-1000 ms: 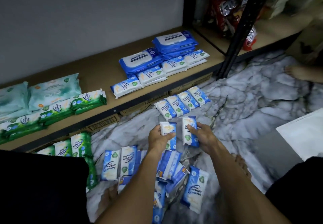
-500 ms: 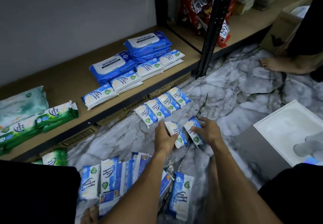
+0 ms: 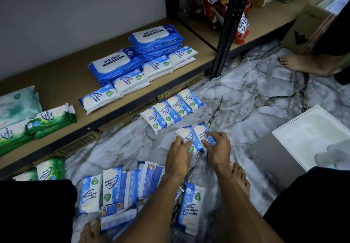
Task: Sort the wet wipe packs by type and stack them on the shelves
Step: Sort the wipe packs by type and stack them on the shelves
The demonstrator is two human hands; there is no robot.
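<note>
- Our left hand (image 3: 178, 154) grips the left pack (image 3: 186, 138), our right hand (image 3: 217, 148) the right pack (image 3: 201, 133), both on the floor (image 3: 255, 100).
- Light, soft, slick, we judge: hold across the long edges.

Small shop or stockroom is indicated. Many identical wipe packs (image 3: 117, 62) are stacked by type on a low board shelf (image 3: 56, 76) framed by a black metal upright (image 3: 227, 34). Red snack bags (image 3: 214, 0) are shelved alongside, and cardboard cartons (image 3: 181, 89) are kept beneath.
</note>
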